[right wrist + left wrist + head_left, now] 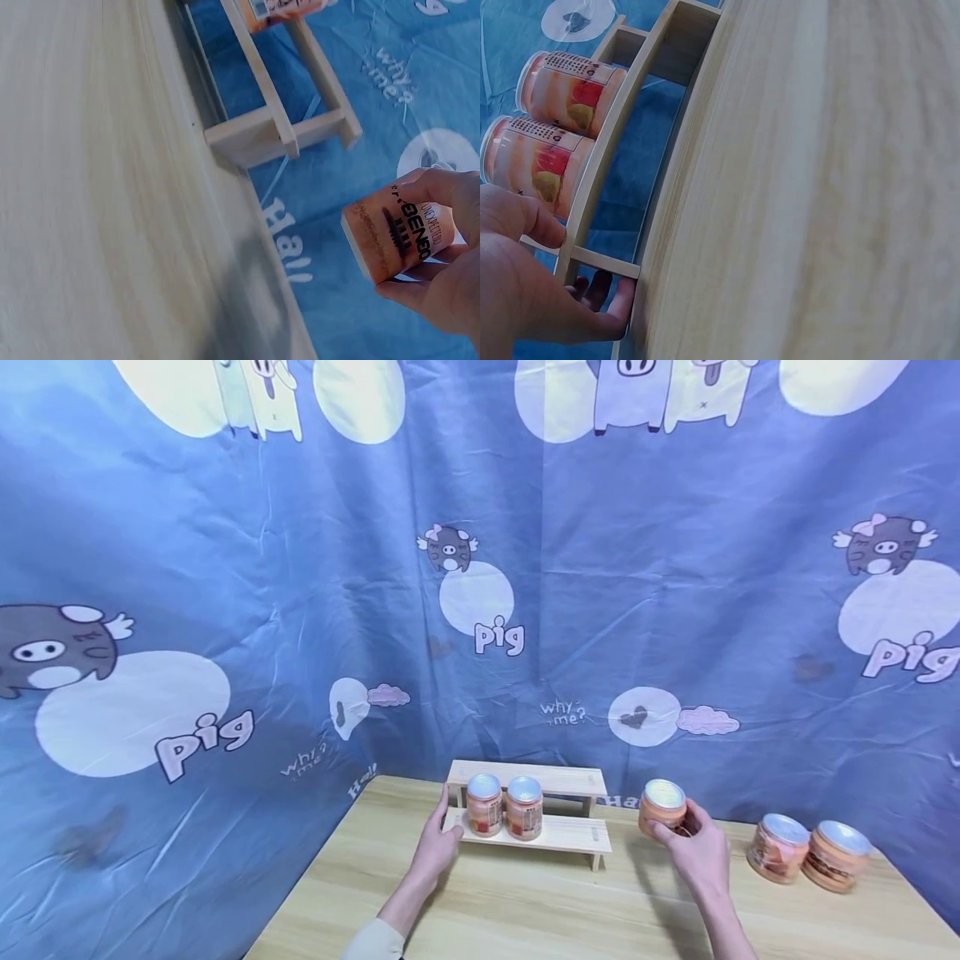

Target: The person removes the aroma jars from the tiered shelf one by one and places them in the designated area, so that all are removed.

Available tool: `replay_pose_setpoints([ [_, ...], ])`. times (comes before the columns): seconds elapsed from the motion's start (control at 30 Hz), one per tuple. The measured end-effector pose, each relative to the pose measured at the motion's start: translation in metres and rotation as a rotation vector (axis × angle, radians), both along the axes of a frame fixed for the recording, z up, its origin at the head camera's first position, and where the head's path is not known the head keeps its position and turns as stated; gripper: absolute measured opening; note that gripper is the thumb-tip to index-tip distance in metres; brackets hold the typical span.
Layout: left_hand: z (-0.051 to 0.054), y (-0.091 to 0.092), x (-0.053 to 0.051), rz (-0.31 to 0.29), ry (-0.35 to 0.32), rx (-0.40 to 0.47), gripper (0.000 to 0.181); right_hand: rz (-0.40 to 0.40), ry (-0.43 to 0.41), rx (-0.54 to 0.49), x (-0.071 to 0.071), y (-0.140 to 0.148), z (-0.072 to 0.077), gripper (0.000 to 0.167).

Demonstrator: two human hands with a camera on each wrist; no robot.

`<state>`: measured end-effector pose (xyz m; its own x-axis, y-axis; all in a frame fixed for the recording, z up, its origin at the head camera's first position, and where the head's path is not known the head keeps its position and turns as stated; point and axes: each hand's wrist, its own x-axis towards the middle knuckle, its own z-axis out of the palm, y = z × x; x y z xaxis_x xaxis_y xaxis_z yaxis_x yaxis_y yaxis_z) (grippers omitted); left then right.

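Note:
A two-step wooden rack [566,833] stands at the back of the table, with two orange-labelled cans [484,806] side by side on its lower step. My left hand [437,843] grips the rack's left end; in the left wrist view the thumb [546,225] lies on the step's edge and the other fingers reach underneath. To the right of the rack, my right hand [701,852] holds another orange can [663,806] above the table, its silver lid upward. Thumb and fingers wrap that can's sides in the right wrist view, where its printed label [401,232] shows.
Two more orange cans, a nearer-left one [778,849] and a right one [837,857], stand close together at the table's right. A blue curtain [600,568] with pig prints hangs behind and to the left of the wooden table [525,910].

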<state>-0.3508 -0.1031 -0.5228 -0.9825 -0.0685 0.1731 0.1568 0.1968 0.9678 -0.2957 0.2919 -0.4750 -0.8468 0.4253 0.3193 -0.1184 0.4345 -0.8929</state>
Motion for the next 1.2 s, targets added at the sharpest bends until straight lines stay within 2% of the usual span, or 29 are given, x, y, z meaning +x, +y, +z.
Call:
replay_pose_setpoints([
  [0.23,0.000,0.000,0.000,-0.029,0.033,0.022,0.094,-0.038,0.002,-0.031,-0.002,0.018,-0.011,0.076],
  [0.43,0.000,0.003,-0.002,-0.058,0.024,0.054,0.093,-0.176,0.013,-0.004,-0.002,0.039,-0.025,0.074],
  [0.57,-0.001,0.003,0.000,-0.036,0.011,0.046,0.093,-0.245,-0.018,-0.019,-0.001,0.047,-0.034,0.073],
  [0.7,0.001,-0.001,0.001,-0.026,0.032,0.023,0.093,-0.291,-0.015,-0.047,-0.001,0.049,-0.039,0.071],
  [0.87,-0.001,-0.005,0.002,-0.014,0.023,0.010,0.093,-0.315,-0.009,-0.062,-0.002,0.050,-0.047,0.070],
  [1.03,-0.001,-0.003,0.000,-0.034,0.010,0.015,0.093,-0.341,0.006,-0.045,-0.004,0.057,-0.055,0.066],
  [1.2,-0.001,-0.003,0.000,-0.031,0.013,0.010,0.092,-0.320,0.004,0.002,-0.003,0.056,-0.056,0.060],
])
